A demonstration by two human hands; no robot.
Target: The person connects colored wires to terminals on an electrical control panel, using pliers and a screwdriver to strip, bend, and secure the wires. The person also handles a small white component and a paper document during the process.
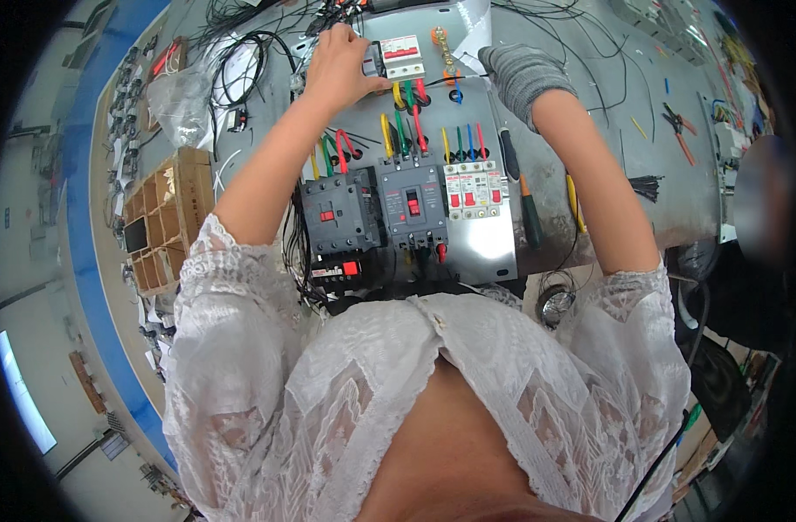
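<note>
My left hand [339,71], bare, curls at the upper left of a metal mounting plate [489,248], its thumb beside a white circuit breaker [402,54] with red levers. What its bent fingers hold is hidden. My right hand [528,83], in a grey striped knit glove, pinches a thin black wire [461,79] running toward the breaker's lower side. Yellow, green and red wires drop from that breaker. Nearer to me sit a dark contactor [337,213], a larger dark breaker [413,204] with a red switch, and a row of small white breakers [473,191].
A brass terminal strip [444,52] lies between my hands. Right of the plate are a screwdriver [530,213] and red-handled pliers [679,135]. A compartmented wooden box [167,217], a plastic bag [179,104] and coiled black cable [246,74] lie left. A blurred person is at far right.
</note>
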